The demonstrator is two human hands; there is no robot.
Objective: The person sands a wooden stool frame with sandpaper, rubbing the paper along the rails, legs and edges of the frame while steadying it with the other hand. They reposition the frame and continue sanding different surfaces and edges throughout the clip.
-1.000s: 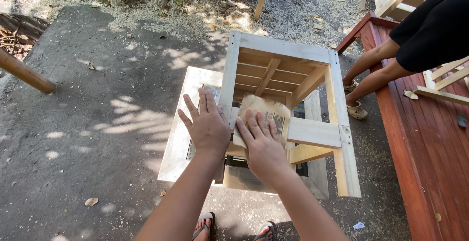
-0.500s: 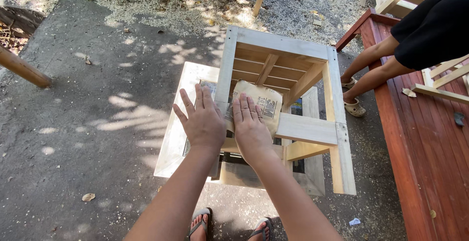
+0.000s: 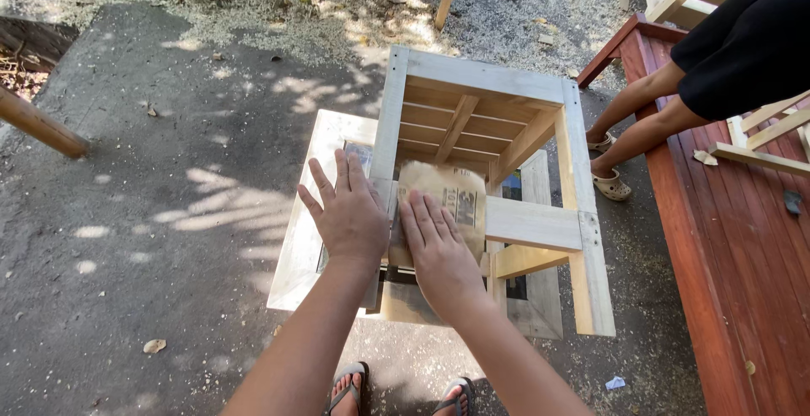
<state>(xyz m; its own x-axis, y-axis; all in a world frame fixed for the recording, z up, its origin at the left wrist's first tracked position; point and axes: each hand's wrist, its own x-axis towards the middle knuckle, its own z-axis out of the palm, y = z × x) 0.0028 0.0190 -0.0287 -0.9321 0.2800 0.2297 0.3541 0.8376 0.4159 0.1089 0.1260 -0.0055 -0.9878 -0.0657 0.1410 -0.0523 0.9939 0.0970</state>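
On the near rail of the pale unpainted wooden frame (image 3: 494, 129) lies a tan sandpaper sheet (image 3: 445, 205) — right hand (image 3: 439, 251) pressed flat on it, left hand (image 3: 350, 213) splayed flat beside it, gripping nothing.

Both bare arms reach forward; the left hand (image 3: 350, 218) and right hand (image 3: 440, 251) lie flat, palms down, fingers (image 3: 337, 175) spread.
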